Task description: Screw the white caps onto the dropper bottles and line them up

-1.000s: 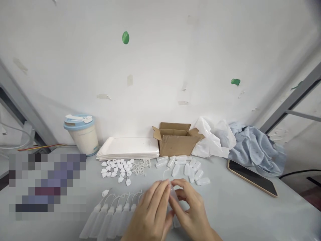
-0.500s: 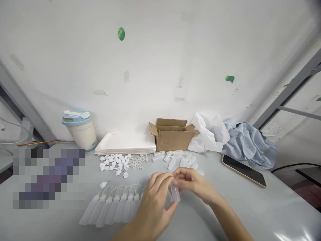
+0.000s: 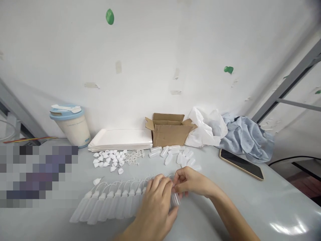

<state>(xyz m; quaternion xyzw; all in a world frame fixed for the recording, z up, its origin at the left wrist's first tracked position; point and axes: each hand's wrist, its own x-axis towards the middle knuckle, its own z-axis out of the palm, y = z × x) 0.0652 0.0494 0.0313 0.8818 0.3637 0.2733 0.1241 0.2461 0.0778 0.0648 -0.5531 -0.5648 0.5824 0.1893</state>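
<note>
My left hand [image 3: 157, 204] is curled over the right end of a row of translucent bottles [image 3: 110, 206], each with a white cap and a thin loop. My right hand [image 3: 193, 182] pinches the upper end of a clear tube-like bottle [image 3: 175, 199] beside my left fingertips. The left fingers and thumb are round that bottle too, hiding part of it. A loose white cap [image 3: 97, 181] lies above the row's left end. Behind the row are a pile of white caps [image 3: 110, 157], pale loops [image 3: 134, 156] and loose clear bottles [image 3: 169, 158].
A lidded cup [image 3: 72, 129], stacked white sheets [image 3: 121, 139], an open cardboard box [image 3: 168, 134], a white plastic bag [image 3: 203, 129] and blue cloth [image 3: 247, 137] line the wall. A phone [image 3: 241, 164] lies at the right. A blurred patch [image 3: 42, 175] covers the left.
The view has shifted, so the table items appear further left. My left hand has flattened more over the row's end, and the clear bottle now sits lower between my hands.
</note>
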